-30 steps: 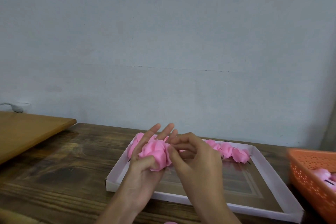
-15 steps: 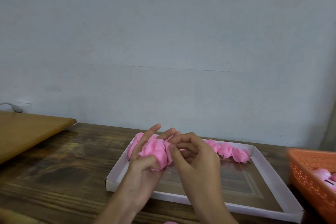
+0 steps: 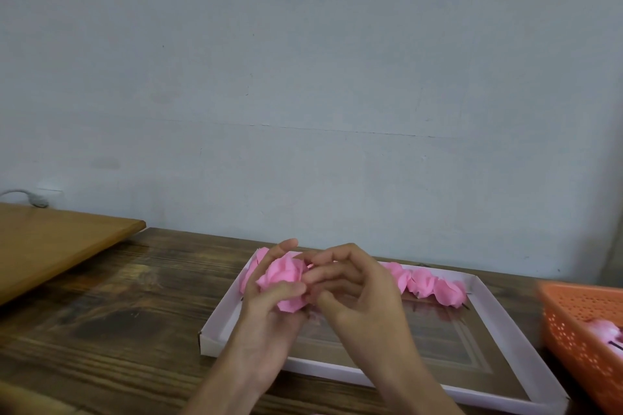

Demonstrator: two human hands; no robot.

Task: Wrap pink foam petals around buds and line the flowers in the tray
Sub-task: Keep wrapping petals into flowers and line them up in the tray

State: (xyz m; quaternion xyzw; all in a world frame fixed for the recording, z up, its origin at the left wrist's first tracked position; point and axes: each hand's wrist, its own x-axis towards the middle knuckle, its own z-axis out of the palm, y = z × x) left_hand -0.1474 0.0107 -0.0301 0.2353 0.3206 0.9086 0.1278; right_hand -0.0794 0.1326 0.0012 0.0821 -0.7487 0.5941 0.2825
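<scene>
Starting at the fingertips: the flower (image 3: pixel 286 278) is clamped between the left thumb (image 3: pixel 283 291), laid across its front, and the left fingers (image 3: pixel 281 249), which are stretched fairly straight up behind it. So it's held by the left hand (image 3: pixel 266 317) just above the far-left corner of the tray (image 3: pixel 219 317). The fingers (image 3: pixel 323 274) of the right hand (image 3: pixel 360 303) are curled in against the flower's right side, thumb tucked below. Whether a petal edge is actually pinched there can't be made out, too blurry. Main risk, as judged from this: foam is springy, so if the thumb pressure is eased before the outer petal is seated, the wrap could be sprung open and the layers left lopsided. Squeezed too hard, the petals could be creased or the bud pushed off-centre. The bud itself is hidden, so its seating can't be checked. Further out, a row of finished flowers (image 3: pixel 435 286) is lined along the tray's far wall. Part of it is hidden behind the hands, so it could easily be bumped out of line when this one gets set down. An orange basket (image 3: pixel 573 323) with more pink pieces is parked just right of the tray, not much to be snagged there.
</scene>
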